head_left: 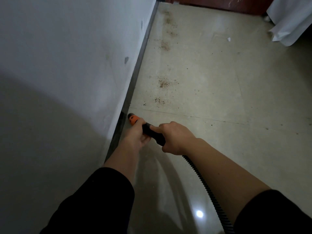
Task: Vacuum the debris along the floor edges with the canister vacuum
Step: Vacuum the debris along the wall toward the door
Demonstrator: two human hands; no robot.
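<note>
1. The left hand has its fingers curled round the front of the vacuum's black handle, just behind the orange nozzle end.
2. The right hand grips the same handle farther back. Its fingers are wrapped round it, and one finger lies forward along the top.
3. The nozzle end points at the foot of the wall, just beside the dark baseboard. I cannot tell whether it touches the floor.
4. A black ribbed hose leaves the back of the handle under the right hand. It runs beneath the right forearm to the bottom edge of the view.
5. The debris is brown crumbs in loose patches on the pale tiles, near the baseboard. It lies ahead of the nozzle and apart from it, beyond a tile joint.
6. The nearest patch sits just past that joint. Farther patches trail along the wall toward the far end.
7. A red-brown panel closes off the far end of the floor.
8. A white cloth hangs down to the floor at the far right, well apart from the crumbs.
9. A small white scrap lies on the tiles between the cloth and the debris trail.
10. Both forearms are bare below dark sleeves.
</note>
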